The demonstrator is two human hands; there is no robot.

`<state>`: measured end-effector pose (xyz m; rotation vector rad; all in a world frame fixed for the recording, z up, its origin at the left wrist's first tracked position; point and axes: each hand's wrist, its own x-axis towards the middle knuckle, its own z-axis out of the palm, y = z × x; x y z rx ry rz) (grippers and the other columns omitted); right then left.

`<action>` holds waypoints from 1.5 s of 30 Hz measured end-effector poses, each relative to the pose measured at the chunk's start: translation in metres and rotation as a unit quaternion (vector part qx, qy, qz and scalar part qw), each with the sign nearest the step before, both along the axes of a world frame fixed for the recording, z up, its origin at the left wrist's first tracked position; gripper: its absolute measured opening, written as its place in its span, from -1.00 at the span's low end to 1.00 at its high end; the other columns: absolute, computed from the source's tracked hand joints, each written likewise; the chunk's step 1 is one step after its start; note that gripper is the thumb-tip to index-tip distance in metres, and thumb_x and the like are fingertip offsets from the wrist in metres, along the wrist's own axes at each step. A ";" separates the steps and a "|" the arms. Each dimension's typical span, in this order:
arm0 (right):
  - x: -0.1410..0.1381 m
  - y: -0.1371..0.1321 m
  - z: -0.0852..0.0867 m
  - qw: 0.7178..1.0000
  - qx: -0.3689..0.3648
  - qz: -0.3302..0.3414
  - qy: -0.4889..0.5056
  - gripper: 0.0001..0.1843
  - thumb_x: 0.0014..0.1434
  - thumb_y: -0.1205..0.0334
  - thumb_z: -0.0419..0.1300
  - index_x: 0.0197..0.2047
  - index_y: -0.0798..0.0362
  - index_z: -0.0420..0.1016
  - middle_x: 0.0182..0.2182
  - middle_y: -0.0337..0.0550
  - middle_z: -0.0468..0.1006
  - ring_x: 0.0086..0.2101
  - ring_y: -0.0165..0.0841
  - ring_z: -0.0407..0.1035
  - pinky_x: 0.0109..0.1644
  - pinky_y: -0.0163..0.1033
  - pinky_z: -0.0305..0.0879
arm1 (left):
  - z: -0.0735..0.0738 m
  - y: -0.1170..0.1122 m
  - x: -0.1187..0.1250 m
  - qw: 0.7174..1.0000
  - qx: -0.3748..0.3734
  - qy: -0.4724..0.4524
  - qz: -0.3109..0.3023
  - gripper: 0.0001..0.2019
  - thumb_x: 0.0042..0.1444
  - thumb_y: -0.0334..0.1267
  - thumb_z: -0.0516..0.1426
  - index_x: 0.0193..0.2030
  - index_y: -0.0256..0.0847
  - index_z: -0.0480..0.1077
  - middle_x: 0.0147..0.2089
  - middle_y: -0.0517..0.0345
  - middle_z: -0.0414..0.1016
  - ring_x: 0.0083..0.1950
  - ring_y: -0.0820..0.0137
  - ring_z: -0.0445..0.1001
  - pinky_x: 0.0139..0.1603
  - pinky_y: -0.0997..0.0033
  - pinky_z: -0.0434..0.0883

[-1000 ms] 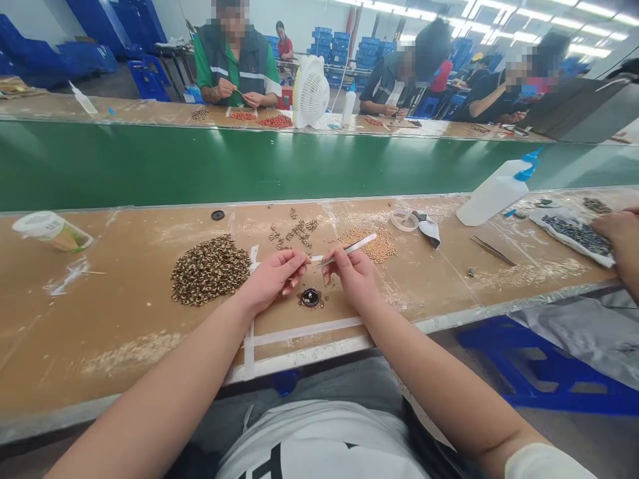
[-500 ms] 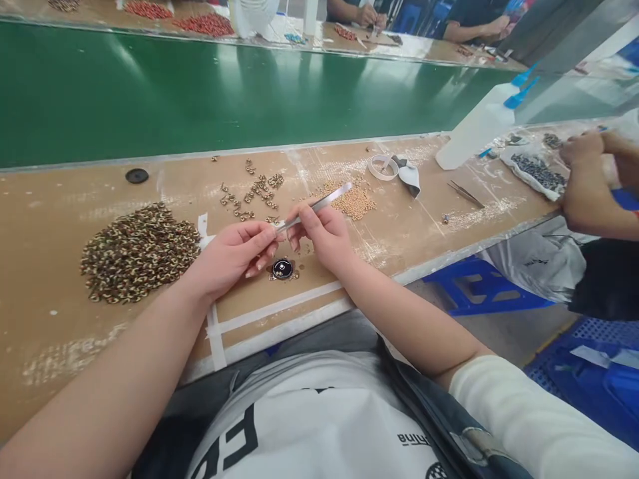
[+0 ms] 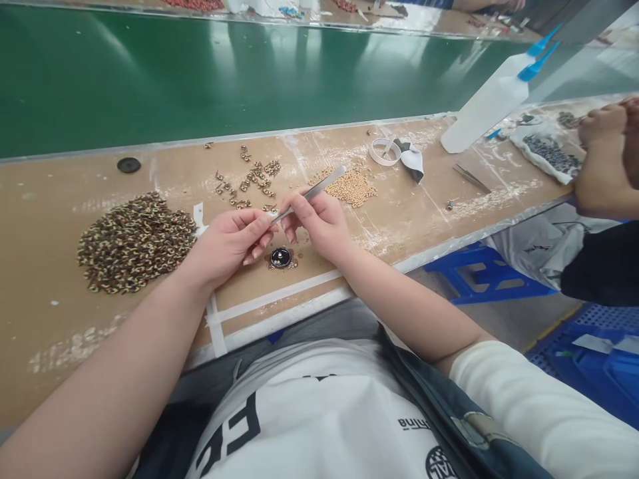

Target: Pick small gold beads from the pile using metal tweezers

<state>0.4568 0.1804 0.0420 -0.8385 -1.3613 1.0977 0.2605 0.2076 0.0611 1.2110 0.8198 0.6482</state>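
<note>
My right hand [image 3: 317, 223] is closed round a pair of metal tweezers [image 3: 324, 182], whose tips point down and left at my left fingertips. My left hand [image 3: 237, 239] is pinched at those tips; whatever small piece it grips is hidden by the fingers. Just below both hands a small round black dish of dark, shiny liquid [image 3: 280, 258] sits on the table, with wet spots around it. Behind my hands lie loose small gold-and-dark pieces [image 3: 257, 177] and a spread of tiny tan beads [image 3: 352, 186].
At left are a large heap of gold-and-dark pieces [image 3: 134, 246] and a black disc [image 3: 128, 165]. To the right lie a white ring [image 3: 385, 152], spare tweezers [image 3: 472, 178] and a tilted white bottle [image 3: 484, 103] with blue nozzles. A co-worker's hands [image 3: 604, 150] are at far right.
The view has tipped slightly downward, so the table's far side shows less. My hands stay together with the tweezers tips at my left fingers. The co-worker's hands have shifted a little.
</note>
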 end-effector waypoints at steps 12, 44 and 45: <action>0.001 0.005 -0.005 0.998 -0.016 0.010 0.053 -0.42 0.40 -0.40 0.20 -0.23 -0.01 0.45 -0.49 -0.34 0.45 -0.54 -0.48 0.40 -0.45 -0.35 0.41 | -0.002 0.001 0.002 1.000 0.008 -0.017 0.006 -0.53 0.23 0.16 0.41 -0.27 -0.27 0.53 -0.42 0.21 0.42 -0.57 0.59 0.28 -0.62 0.62 0.17; -0.002 -0.001 -0.005 0.997 -0.074 0.009 -0.037 -0.36 0.35 -0.40 0.26 -0.40 0.02 0.45 -0.63 -0.38 0.35 -0.68 -0.53 0.16 -0.61 -0.34 0.05 | -0.006 -0.002 -0.003 0.987 0.086 0.049 0.127 -0.65 0.25 -0.09 0.34 0.10 -0.20 0.69 -0.16 0.03 0.66 -0.49 0.55 0.31 -0.61 0.59 0.25; -0.002 -0.002 -0.005 0.997 -0.071 0.009 -0.041 -0.37 0.36 -0.39 0.26 -0.39 0.03 0.46 -0.63 -0.38 0.35 -0.68 -0.53 0.16 -0.60 -0.34 0.05 | -0.005 -0.003 -0.003 0.987 0.086 0.056 0.125 -0.65 0.26 -0.10 0.33 0.11 -0.20 0.69 -0.16 0.03 0.66 -0.49 0.55 0.31 -0.60 0.58 0.25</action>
